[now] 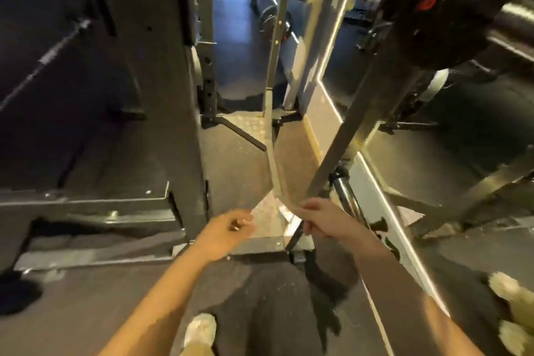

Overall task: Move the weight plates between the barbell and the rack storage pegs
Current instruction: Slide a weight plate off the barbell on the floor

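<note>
From the head camera, looking down past both forearms, neither hand carries a plate. The left hand (231,230) hangs in front of the rack's base with its fingers (245,221) loosely curled around nothing that can be made out; a small dark spot shows near the knuckles, too blurred to name. The right hand (318,221) reaches toward the foot of a slanted steel upright (344,136), its fingers held together and lightly bent, and whether they touch the metal or only pass in front of it cannot be told. The task's weight plates sit high at the right edge: a dark plate stack (433,17) on the barbell sleeve (517,20), well above and apart from both hands. Another loaded bar (274,20) lies on the floor far back in the aisle. A thin barbell shaft (55,52) crosses the left side. The whole frame is smeared, so the head seems to be swinging. The likely trouble from here is reaching upward for a heavy plate while bent low and off balance: a grip taken blind or one-handed could let the plate slide off the sleeve and drop toward the pale shoe (202,329) below. The crowded uprights and the base frame (86,205) could also catch a knuckle or shin during the turn.
</note>
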Demonstrator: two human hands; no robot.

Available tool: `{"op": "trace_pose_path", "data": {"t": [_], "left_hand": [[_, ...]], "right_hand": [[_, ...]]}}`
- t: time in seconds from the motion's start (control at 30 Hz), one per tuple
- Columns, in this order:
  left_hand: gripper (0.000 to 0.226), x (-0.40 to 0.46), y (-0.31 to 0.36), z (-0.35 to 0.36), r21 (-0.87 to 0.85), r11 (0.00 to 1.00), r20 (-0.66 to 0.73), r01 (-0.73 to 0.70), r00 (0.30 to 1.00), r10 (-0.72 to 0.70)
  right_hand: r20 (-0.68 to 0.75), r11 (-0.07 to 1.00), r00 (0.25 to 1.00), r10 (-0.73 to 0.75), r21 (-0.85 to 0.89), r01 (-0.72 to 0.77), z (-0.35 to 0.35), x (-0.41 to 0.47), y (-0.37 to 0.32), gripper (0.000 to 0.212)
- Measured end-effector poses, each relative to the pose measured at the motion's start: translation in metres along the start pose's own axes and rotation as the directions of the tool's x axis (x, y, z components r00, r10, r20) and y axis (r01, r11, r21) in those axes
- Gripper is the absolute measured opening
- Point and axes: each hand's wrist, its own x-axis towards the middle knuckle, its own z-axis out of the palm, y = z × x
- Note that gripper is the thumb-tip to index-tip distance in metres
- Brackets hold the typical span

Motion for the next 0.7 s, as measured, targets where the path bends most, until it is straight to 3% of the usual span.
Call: {"op": "trace_pose_path", "data": {"t": [0.07, 0.17, 0.33, 0.53, 0.7], "left_hand": [[0.01, -0.044, -0.053, -0.033, -0.046, 0.986, -0.164, 0.16, 0.973, -0.165], [0.01, -0.11, -0.115, -0.083, -0.109, 0.931, -0.379, 0.349, 0.851, -0.364], [0.021, -0.217, -0.209, -0.133, -0.346, 0.807, -0.475, 0.479, 0.652, -0.591], [0.016, -0.353, -0.304, -0.167, -0.612, 0.634, -0.432, 0.472, 0.472, -0.769], [0.014, -0.468, -0.378, -0.233, -0.851, 0.444, -0.425, 0.28, 0.127, -0.896]], "right_hand": [[0.085, 0.992, 0.996, -0.018, -0.12, 0.028, 0.052, 0.013, -0.018, 0.02], [0.218, 0.983, 0.975, -0.052, -0.158, 0.088, 0.133, 0.023, -0.046, 0.014], [0.486, 0.927, 0.874, -0.007, -0.325, 0.188, 0.292, 0.027, -0.088, 0.014], [0.657, 0.793, 0.749, 0.086, -0.5, 0.348, 0.477, -0.005, -0.136, 0.018], [0.756, 0.553, 0.634, 0.16, -0.601, 0.577, 0.609, -0.038, -0.172, 0.027]]}}
